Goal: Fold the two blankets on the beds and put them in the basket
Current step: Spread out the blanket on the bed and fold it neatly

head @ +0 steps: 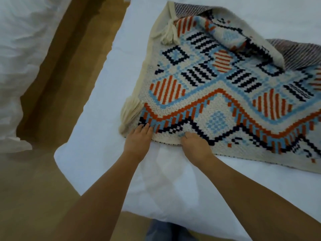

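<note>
Blanket [217, 94], a knitted one patterned in cream, light blue, orange and navy, lies partly folded on the white bed [97, 105] that fills the centre and right of the frame. At the far left, a second bed [19, 63] with rumpled white bedding sits across a strip of tan floor [57, 70]. Moving right, a cream tassel [129, 113] hangs at the blanket's near left corner. Just beside it the left hand [138, 140] lies flat, fingers spread on the blanket's near edge. The right hand [195, 145] seems to pinch that same edge with curled fingers, though blur hides the grip. Toward the upper right, a flap is turned over, showing a striped underside.
</note>
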